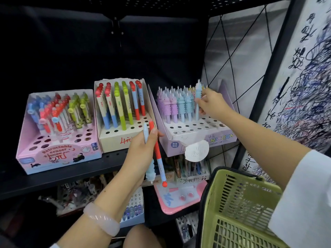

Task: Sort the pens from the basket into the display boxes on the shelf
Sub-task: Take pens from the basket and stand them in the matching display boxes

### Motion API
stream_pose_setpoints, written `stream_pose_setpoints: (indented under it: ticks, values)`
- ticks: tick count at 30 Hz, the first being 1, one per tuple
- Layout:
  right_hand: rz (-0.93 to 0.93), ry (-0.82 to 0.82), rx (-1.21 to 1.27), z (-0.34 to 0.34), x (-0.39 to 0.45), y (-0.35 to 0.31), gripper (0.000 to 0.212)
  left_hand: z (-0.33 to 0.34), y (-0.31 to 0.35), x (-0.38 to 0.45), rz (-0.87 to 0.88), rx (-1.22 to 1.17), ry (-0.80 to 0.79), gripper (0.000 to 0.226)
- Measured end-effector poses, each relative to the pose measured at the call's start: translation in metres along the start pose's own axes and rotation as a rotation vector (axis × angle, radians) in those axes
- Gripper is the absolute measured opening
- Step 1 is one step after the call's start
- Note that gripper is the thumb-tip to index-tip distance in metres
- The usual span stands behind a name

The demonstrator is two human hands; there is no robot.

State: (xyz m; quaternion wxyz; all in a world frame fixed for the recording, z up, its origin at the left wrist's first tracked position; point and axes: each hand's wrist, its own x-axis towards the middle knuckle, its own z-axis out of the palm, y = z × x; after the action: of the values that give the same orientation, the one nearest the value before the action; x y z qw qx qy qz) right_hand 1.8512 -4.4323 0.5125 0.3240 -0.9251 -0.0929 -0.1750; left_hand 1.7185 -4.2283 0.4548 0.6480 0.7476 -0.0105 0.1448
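Head: right hand (212, 104) pinching blue pen (197, 102) above unicorn box (197, 138)

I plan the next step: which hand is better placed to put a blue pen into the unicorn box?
Right hand: it already pinches a blue pen over the unicorn box.

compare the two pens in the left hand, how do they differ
The blue pen is pale blue with a bumpy soft grip at its lower end; the red pen is red above and pale blue below, ending in a round red knob. The red pen reaches further both up and down than the blue pen. Both are gripped together in the left hand, standing nearly upright with tips up, in front of the cream box.
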Motion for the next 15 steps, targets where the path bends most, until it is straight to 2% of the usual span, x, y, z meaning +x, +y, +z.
stream_pose_setpoints:
  ticks: [3, 6, 7, 9, 11, 12, 15]
  values:
    - [-0.019, -0.085, -0.137, 0.009, -0.002, 0.007, 0.027, -0.004, -0.001, -0.001, -0.008, -0.083, 0.020, 0.032]
    - [-0.005, -0.086, -0.149, 0.016, -0.008, 0.015, 0.029, -0.009, -0.001, 0.000, -0.055, -0.203, 0.043, 0.029]
    - [0.003, -0.057, -0.132, 0.015, -0.010, 0.014, 0.032, -0.011, -0.001, 0.001, -0.074, -0.248, 0.045, 0.029]
    - [-0.028, 0.101, -0.101, 0.011, -0.019, 0.007, 0.034, -0.014, 0.000, 0.002, -0.122, -0.356, 0.043, 0.029]
    - [-0.220, 0.238, -0.050, 0.010, -0.038, -0.009, 0.030, -0.016, 0.004, 0.003, -0.180, -0.484, 0.045, 0.030]
    - [-0.370, 0.216, -0.034, 0.010, -0.050, -0.018, 0.031, -0.016, 0.005, 0.004, -0.205, -0.539, 0.044, 0.030]
    - [-0.772, -0.047, -0.052, 0.017, -0.089, -0.044, 0.039, -0.015, 0.009, 0.003, -0.282, -0.693, 0.017, 0.029]
